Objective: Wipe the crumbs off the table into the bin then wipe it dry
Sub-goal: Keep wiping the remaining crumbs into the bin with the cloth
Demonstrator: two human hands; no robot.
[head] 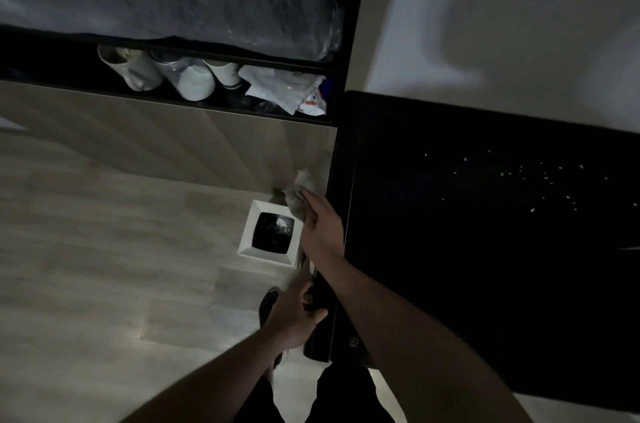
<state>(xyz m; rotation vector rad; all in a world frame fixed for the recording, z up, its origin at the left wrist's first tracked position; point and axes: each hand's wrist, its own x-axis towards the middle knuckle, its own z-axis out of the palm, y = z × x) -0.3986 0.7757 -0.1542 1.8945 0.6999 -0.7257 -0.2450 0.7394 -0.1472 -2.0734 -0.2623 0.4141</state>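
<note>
I am looking down in poor light, and much of what I see is murky. The black bench fills the right side; its surface is so dark that I can make out little on it but the crumbs, pale specks scattered toward its far right part, well apart from the hands. My right hand is off the bench's left edge, above the white bin on the floor, and it holds a pale cloth whose bunched end sticks out past the fingers; how the fingers wrap it is hidden by the back of the hand. The bin's opening is dark with something pale inside that I cannot identify. My left hand is nearer to me, fingers curled at the bench's left edge and seemingly gripping it, though the dark edge swallows the fingertips. A shelf at the top holds cups lying on their sides and crumpled white wrappers. Below, my dark-clothed legs are cut off by the frame.
</note>
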